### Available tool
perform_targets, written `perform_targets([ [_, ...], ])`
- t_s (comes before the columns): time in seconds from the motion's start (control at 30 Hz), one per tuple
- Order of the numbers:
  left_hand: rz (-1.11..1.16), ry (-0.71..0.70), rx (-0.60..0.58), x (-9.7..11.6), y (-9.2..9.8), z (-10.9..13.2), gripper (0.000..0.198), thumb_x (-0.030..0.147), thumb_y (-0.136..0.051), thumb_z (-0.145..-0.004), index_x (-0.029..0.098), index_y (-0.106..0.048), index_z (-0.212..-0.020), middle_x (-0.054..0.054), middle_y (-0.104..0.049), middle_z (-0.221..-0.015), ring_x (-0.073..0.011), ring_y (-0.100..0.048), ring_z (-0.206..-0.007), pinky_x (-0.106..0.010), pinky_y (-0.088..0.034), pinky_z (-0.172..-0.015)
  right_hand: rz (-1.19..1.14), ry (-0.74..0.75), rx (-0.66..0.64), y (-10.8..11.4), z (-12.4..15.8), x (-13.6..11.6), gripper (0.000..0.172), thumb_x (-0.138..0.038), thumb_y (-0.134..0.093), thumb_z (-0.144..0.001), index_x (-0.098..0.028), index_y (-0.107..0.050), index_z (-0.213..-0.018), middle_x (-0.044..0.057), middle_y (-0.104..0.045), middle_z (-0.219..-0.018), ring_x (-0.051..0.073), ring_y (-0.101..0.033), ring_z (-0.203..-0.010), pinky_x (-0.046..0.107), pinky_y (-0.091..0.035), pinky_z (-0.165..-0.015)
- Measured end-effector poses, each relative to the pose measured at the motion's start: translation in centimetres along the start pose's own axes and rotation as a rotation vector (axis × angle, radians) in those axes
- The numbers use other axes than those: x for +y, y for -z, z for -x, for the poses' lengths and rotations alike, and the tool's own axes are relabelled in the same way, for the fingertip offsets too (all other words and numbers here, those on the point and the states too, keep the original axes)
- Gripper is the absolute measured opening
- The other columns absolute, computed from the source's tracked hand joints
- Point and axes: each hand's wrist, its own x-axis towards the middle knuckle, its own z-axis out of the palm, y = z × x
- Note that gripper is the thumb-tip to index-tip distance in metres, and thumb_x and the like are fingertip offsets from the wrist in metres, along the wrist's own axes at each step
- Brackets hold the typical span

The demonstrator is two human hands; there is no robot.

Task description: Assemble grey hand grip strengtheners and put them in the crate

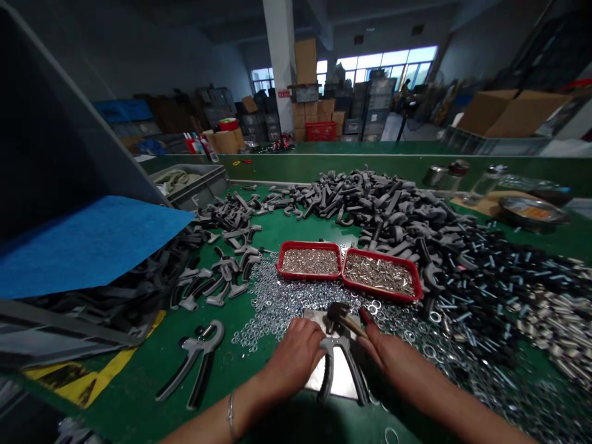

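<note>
My right hand (395, 357) is closed round the wooden handle of a hammer (349, 324), whose dark head sits just above the far part of a grey hand clamp (327, 370). A red piece (365, 316) shows beside that hand; its kind is unclear. The clamp lies on a flat metal plate (319, 373), its two black-lined handles pointing towards me. My left hand (296, 351) is closed against the clamp's left side near the top, fingertips partly hidden. Another grey clamp (198, 357) rests on the green table to the left.
Two red trays (309, 276) of small metal pins stand beyond the plate, amid scattered washers (268, 299). Grey clamp parts (383, 209) are heaped behind. Black screw parts (481, 277) and metal sleeves (555, 320) cover the right. A grey crate (194, 188) stands back left.
</note>
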Motion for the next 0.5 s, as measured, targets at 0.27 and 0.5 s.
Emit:
perform_targets([
  [0.27,-0.041,0.041,-0.052,0.0,-0.2,-0.4,0.018,0.031,-0.052,-0.099,0.017,-0.063,-0.104,-0.007,-0.063,-0.107,-0.0268,-0.053,-0.104,-0.044,-0.043,-0.096,0.106,0.006,0.005,0.5,-1.3,-0.6,0.041,-0.047,-0.042,-0.098,-0.019,-0.067,-0.113,0.011,-0.077,-0.086,0.026,-0.072,-0.075,0.033,-0.05,-0.068],
  [0.5,-0.093,0.028,-0.048,-0.2,-0.6,-0.2,0.014,0.025,-0.052,-0.099,0.016,-0.063,-0.103,-0.007,-0.063,-0.106,-0.0259,-0.053,-0.104,-0.042,-0.041,-0.096,0.196,-0.093,-0.091,-1.0,2.6,1.0,0.041,-0.052,-0.038,-0.096,-0.023,-0.066,-0.101,0.01,-0.078,-0.083,0.029,-0.073,-0.073,0.037,-0.055,-0.069],
])
